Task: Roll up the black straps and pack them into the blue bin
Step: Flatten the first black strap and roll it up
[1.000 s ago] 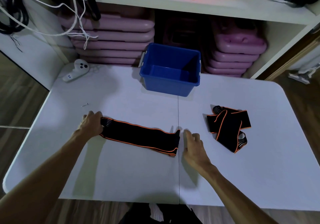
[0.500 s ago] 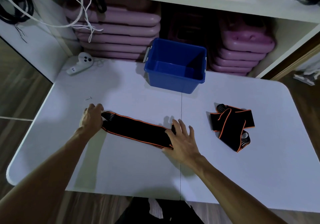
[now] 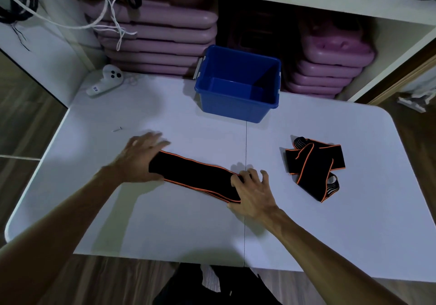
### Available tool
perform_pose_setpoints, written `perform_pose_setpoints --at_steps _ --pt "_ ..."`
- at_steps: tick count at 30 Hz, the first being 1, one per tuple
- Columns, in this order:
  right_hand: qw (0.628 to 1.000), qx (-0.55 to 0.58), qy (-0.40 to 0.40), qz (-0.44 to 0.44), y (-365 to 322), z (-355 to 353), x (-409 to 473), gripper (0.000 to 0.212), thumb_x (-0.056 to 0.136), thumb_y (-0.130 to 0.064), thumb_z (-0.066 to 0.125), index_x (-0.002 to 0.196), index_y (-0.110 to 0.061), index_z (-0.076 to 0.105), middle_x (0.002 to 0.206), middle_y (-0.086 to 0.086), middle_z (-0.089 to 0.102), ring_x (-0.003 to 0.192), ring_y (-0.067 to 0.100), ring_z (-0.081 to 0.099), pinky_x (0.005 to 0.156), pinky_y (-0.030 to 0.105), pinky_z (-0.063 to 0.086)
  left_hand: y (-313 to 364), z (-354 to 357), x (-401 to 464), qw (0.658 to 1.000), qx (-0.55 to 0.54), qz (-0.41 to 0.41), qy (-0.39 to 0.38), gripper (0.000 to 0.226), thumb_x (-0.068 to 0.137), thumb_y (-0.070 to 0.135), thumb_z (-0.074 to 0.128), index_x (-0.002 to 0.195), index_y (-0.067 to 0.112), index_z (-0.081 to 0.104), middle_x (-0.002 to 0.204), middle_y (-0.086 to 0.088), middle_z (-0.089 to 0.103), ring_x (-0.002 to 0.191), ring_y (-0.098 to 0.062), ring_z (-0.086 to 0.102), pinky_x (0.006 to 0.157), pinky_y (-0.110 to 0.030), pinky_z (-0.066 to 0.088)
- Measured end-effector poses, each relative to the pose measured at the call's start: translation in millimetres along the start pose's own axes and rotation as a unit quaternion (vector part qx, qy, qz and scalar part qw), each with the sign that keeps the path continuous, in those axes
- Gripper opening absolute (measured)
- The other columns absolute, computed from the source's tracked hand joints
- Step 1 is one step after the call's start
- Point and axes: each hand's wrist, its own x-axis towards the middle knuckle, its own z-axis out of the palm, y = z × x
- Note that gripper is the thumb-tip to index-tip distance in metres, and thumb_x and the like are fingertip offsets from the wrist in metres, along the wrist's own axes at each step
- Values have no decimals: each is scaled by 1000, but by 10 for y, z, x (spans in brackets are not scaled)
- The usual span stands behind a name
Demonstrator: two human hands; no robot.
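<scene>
A long black strap with orange edging (image 3: 195, 177) lies flat across the middle of the white table (image 3: 306, 229). My left hand (image 3: 139, 158) is at its left end, fingers stretched out and blurred, the palm against the strap's end. My right hand (image 3: 252, 191) covers the right end, its fingers curled and its thumb at the near edge, gripping the fabric. A second black strap (image 3: 313, 165) lies in a loose crumpled heap to the right, untouched. The blue bin (image 3: 236, 109) stands at the back of the table with nothing visible inside.
A white handheld controller (image 3: 105, 80) lies at the table's back left corner, and a small screw (image 3: 117, 129) sits left of my left hand. Stacked purple cases (image 3: 160, 43) fill the shelf behind the bin. White cords (image 3: 111, 14) hang at the back left.
My right hand has curled its fingers onto the strap's right end. My left hand has opened its fingers and shifted right along the strap's left end.
</scene>
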Motion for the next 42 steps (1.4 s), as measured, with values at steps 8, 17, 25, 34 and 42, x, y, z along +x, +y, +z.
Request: perform_pose_setpoints --at_steps 8,17,25,34,42 --pt "998 34 -34 -51 83 -46 16 59 68 -50 71 119 -26 54 115 8 56 110 31 50 106 54 27 -179 -8 45 991 33 95 -83 59 66 32 79 121 31 59 130 -3 60 119 -27 57 94 -41 41" --pt "997 42 -16 -66 158 13 -47 50 67 -47 66 111 -26 54 111 3 54 107 29 47 96 45 38 -323 -3 -88 993 39 89 -62 50 63 24 82 109 27 62 135 -2 56 120 -24 57 91 -39 44" --pt "993 24 45 -106 170 112 -182 43 73 -53 61 105 -25 54 129 8 52 115 37 48 91 48 44 -416 37 -62 990 63 122 -20 54 52 13 86 99 24 62 125 -4 63 105 -28 63 78 -37 51" --pt "984 138 13 -109 90 160 -210 34 78 -36 63 105 -18 51 144 11 39 108 32 45 88 43 52 -475 -15 105 981 124 146 6 40 45 -3 85 77 13 68 116 -14 69 98 -36 67 69 -41 54" --pt "977 174 38 -114 78 206 -244 40 77 -35 66 109 -18 50 142 7 33 112 28 41 89 43 51 -263 305 -5 975 156 106 118 58 58 -16 52 113 5 54 142 -21 45 148 -26 6 116 -31 -2"
